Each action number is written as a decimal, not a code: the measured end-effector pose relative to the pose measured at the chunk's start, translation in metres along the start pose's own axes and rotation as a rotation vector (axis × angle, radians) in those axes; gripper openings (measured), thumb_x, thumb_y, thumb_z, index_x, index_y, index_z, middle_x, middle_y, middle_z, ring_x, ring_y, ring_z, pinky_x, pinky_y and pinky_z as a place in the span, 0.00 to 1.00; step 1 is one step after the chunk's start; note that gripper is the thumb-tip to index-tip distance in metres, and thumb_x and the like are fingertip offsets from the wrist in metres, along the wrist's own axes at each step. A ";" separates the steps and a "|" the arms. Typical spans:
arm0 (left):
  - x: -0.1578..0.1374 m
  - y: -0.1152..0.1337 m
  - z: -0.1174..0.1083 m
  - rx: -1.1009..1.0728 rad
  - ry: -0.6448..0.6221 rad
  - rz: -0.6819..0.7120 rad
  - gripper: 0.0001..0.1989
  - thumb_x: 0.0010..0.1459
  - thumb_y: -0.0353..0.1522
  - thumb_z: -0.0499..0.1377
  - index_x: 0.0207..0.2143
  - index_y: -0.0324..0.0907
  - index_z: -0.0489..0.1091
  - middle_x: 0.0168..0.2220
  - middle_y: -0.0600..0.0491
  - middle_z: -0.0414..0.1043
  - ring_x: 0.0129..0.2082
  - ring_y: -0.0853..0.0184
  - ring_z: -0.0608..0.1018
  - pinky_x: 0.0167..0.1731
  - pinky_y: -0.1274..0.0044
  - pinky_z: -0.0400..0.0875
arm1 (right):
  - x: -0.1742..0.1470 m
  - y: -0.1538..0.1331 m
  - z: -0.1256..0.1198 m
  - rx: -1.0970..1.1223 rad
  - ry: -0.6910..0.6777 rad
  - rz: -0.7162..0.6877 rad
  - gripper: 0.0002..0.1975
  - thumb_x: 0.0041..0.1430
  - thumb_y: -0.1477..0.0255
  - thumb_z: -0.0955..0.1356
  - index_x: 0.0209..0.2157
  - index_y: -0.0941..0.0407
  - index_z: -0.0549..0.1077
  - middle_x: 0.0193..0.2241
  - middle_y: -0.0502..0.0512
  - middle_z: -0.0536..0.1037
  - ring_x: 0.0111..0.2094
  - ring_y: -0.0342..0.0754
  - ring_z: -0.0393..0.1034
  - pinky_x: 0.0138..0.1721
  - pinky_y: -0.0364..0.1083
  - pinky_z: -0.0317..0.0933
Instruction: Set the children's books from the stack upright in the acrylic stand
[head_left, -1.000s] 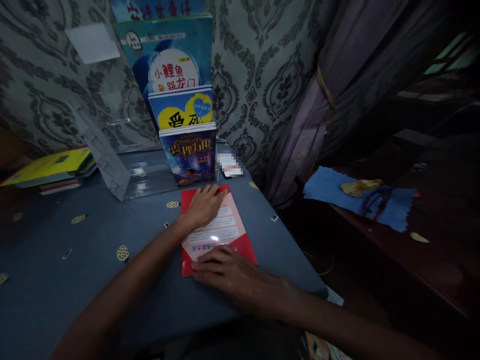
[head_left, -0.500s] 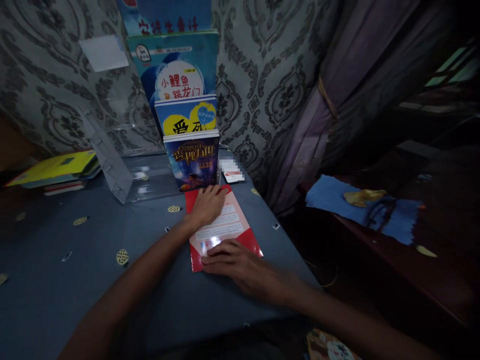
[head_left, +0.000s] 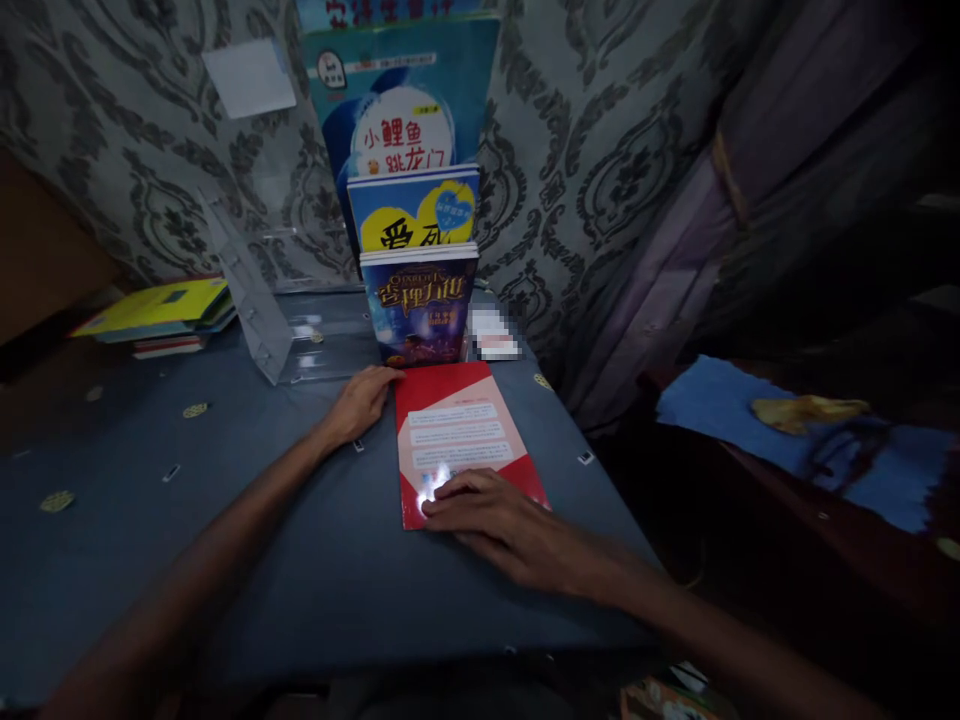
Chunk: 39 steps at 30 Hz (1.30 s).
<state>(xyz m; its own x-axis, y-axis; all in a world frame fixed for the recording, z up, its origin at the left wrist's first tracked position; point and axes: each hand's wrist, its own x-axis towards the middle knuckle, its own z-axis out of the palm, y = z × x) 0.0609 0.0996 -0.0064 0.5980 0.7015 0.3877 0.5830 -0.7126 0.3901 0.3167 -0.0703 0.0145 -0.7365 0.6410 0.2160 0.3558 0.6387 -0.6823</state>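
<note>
A red and pink book [head_left: 450, 440] lies flat on the blue tablecloth, its printed text upside down to me. My left hand [head_left: 364, 405] rests beside the book's far left corner, fingers stretched so the tips touch that corner. Across the near part of the cover lies my right hand [head_left: 499, 520], palm down with fingers extended. Just beyond the book, a dark blue and purple book [head_left: 420, 310] stands upright in a clear display rack. Behind it rise a blue and yellow book [head_left: 412, 210] and a teal picture book [head_left: 405, 110], in steps.
A clear plastic rack panel [head_left: 251, 300] stands left of the books. Farther left is a stack with a yellow book [head_left: 161, 308] on top. A small white card [head_left: 495, 330] lies right of the rack. Beyond the table's right edge is a blue cloth [head_left: 712, 400].
My left hand has slid off the red book's far part to its far left corner. My right hand stays on the near part. The view has shifted, moving the scene rightward.
</note>
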 end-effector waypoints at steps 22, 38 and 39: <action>-0.009 -0.021 0.008 -0.295 0.024 -0.030 0.31 0.58 0.21 0.49 0.64 0.42 0.57 0.60 0.44 0.74 0.62 0.61 0.74 0.64 0.60 0.64 | 0.126 0.112 -0.022 -0.332 0.159 -0.107 0.22 0.68 0.78 0.60 0.58 0.54 0.75 0.55 0.60 0.79 0.56 0.57 0.69 0.57 0.63 0.65; -0.009 -0.015 0.005 -0.179 -0.003 -0.090 0.25 0.61 0.24 0.49 0.60 0.40 0.62 0.57 0.44 0.77 0.61 0.59 0.74 0.61 0.61 0.65 | 0.047 0.037 0.005 -0.248 0.052 -0.223 0.21 0.70 0.77 0.61 0.60 0.53 0.73 0.56 0.58 0.79 0.59 0.54 0.69 0.57 0.58 0.67; -0.009 -0.015 0.005 -0.176 -0.004 -0.091 0.25 0.61 0.24 0.50 0.60 0.41 0.62 0.57 0.44 0.77 0.61 0.59 0.74 0.61 0.61 0.65 | 0.041 0.030 0.007 -0.233 0.045 -0.223 0.21 0.70 0.76 0.61 0.60 0.54 0.73 0.55 0.58 0.79 0.59 0.54 0.69 0.57 0.58 0.67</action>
<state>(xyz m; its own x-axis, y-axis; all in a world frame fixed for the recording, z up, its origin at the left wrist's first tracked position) 0.0492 0.1039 -0.0196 0.5497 0.7624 0.3414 0.5295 -0.6341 0.5636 0.2932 -0.0282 -0.0020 -0.7867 0.4890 0.3767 0.3142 0.8426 -0.4374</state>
